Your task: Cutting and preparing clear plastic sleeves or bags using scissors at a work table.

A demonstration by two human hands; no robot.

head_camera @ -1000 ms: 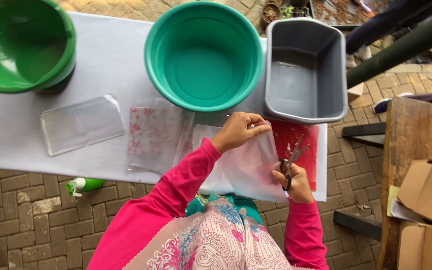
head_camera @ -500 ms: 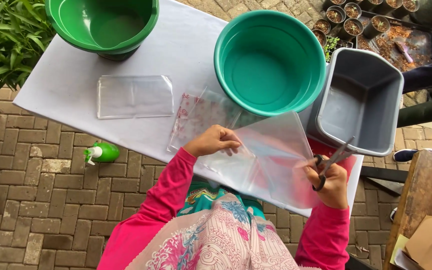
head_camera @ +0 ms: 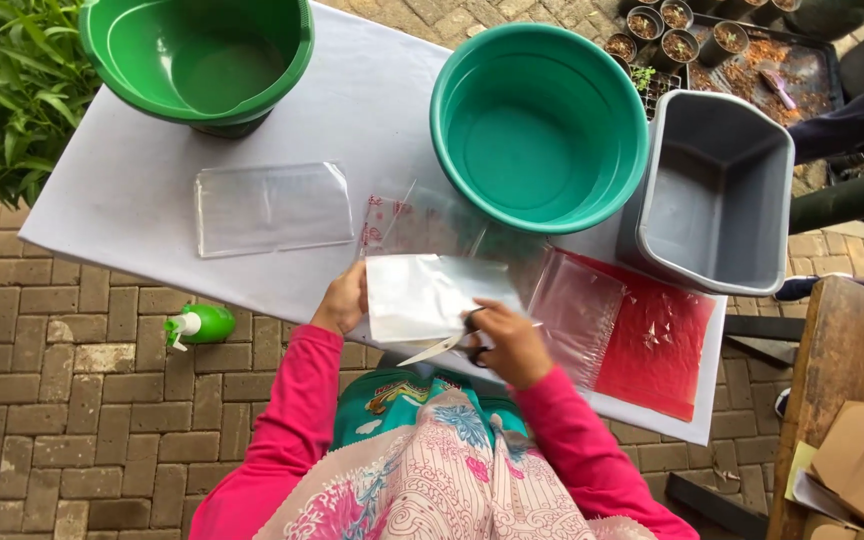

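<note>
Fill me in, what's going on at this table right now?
A person in pink sleeves stands at a white table. The left hand holds a clear plastic bag by its edge, and the right hand holds open scissors at the bag's lower edge. A red sheet lies to the right, another clear bag to the left. Two green basins and a grey tub sit empty at the far side.

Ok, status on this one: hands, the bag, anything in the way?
Left hand grips clear plastic bag. Right hand holds scissors, blades open at bag's lower edge. Nothing blocking.
</note>
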